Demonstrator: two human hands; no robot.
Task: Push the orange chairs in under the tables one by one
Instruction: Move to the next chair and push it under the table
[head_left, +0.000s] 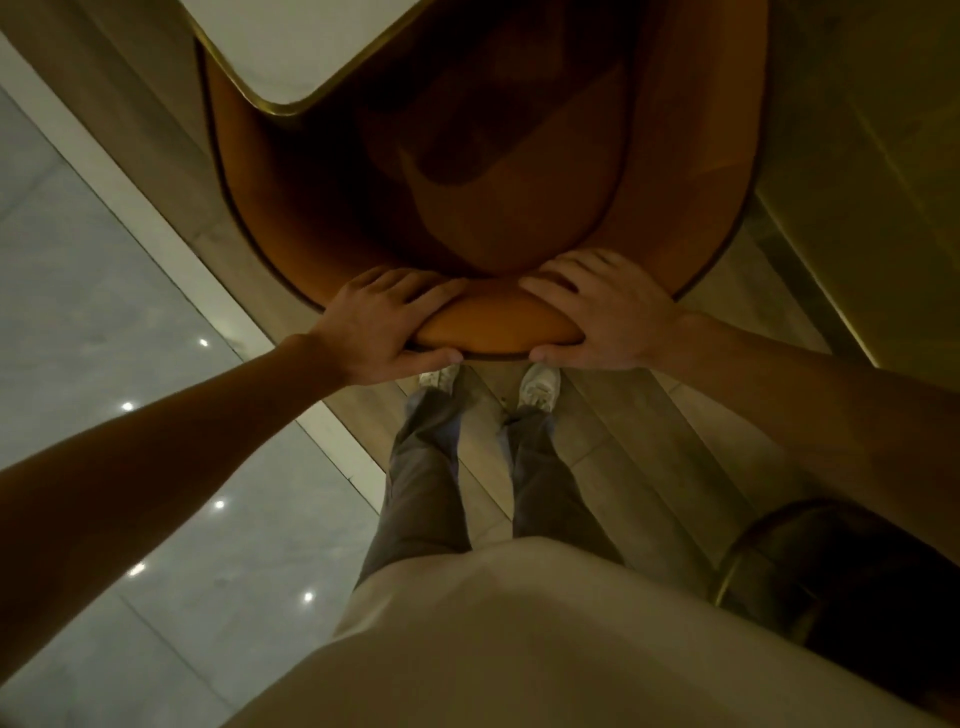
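both hands' fingers (415, 291) over orange chair (493, 327) backrest, thumbs behind

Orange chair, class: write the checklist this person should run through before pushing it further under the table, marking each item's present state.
1. Left hand grips the curved orange chair's backrest top: ok.
2. Right hand grips it too: ok.
3. Brass-edged white tabletop overlaps the seat's front: ok.
4. Chair legs free of obstacles: cannot tell, hidden.
5. White shoes planted behind the chair: ok.

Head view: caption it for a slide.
Both hands, left hand and right hand, grip the orange chair backrest at the table.
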